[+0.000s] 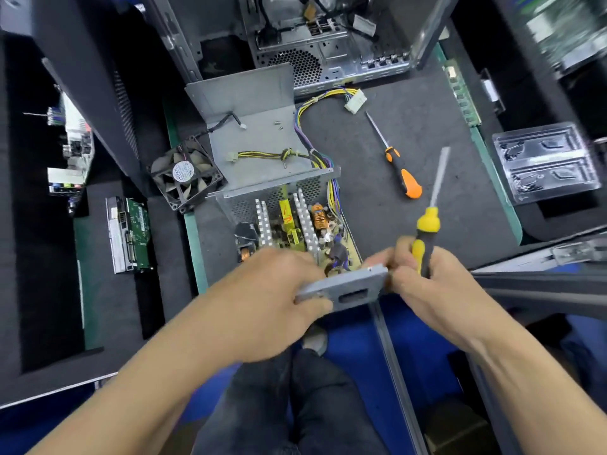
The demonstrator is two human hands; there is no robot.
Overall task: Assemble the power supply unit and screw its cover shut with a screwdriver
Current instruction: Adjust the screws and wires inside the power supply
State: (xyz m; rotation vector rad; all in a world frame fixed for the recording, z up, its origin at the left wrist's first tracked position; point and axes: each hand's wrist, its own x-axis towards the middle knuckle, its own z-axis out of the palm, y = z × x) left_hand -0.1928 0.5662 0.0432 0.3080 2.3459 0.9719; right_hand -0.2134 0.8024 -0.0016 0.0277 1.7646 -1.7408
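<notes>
The open power supply unit lies at the near edge of the black mat, its circuit board, heat sinks and coils exposed. My left hand grips the near metal end panel of the unit from the left. My right hand holds a yellow-handled screwdriver, shaft pointing up and away, while its fingers pinch the panel's right corner. The grey metal cover lies open behind the unit, with small screws on it. A black fan hangs at the cover's left.
An orange-and-black screwdriver lies on the mat to the right. A computer case stands at the back. A clear plastic tray sits far right, circuit boards to the left. Bundled wires with a white connector trail behind.
</notes>
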